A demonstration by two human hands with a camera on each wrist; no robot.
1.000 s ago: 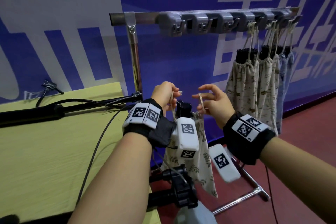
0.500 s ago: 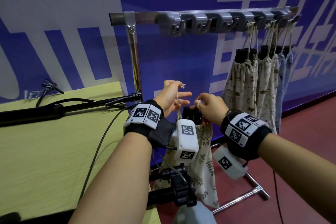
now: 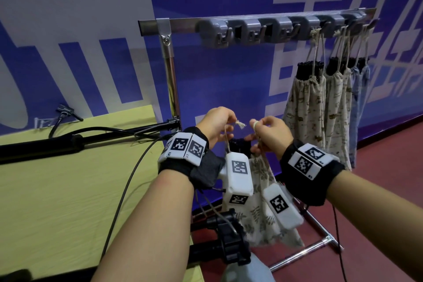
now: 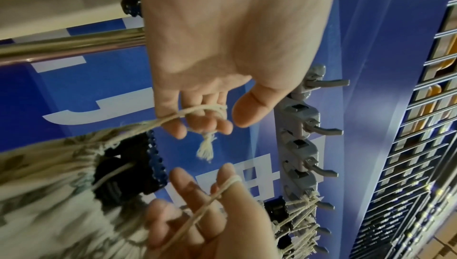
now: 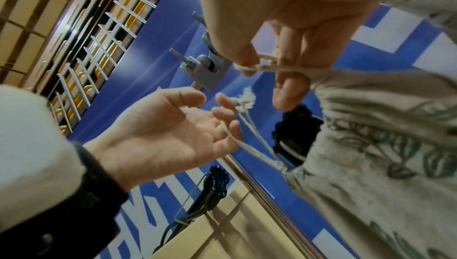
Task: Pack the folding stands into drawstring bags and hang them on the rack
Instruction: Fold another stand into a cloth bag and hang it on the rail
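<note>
A leaf-print drawstring bag (image 3: 263, 213) hangs between my hands below the rack's grey hook strip (image 3: 270, 30). A black folding stand (image 4: 123, 175) pokes out of the bag's gathered mouth. My left hand (image 3: 225, 131) has one cord loop (image 4: 197, 110) round its curled fingers, with the knotted tassel (image 4: 206, 148) dangling free. My right hand (image 3: 256, 135) holds the other cord, which is looped round its index finger (image 4: 228, 179) and pinched by the thumb (image 5: 241, 62). Several filled bags (image 3: 306, 103) hang from the right-hand hooks, while the left-hand hooks (image 3: 240, 35) hold nothing.
A yellow-green table (image 3: 57, 190) lies at the left with a black tripod arm (image 3: 68, 144) and cables on it. A black clamp (image 3: 229, 242) sits just below my forearms. The rack's upright pole (image 3: 170, 80) stands behind my left hand, and its foot bar (image 3: 309, 249) crosses the red floor.
My hands have drawn closer together. The right hand's spread fingers have curled onto its cord, and the bag hangs a little lower.
</note>
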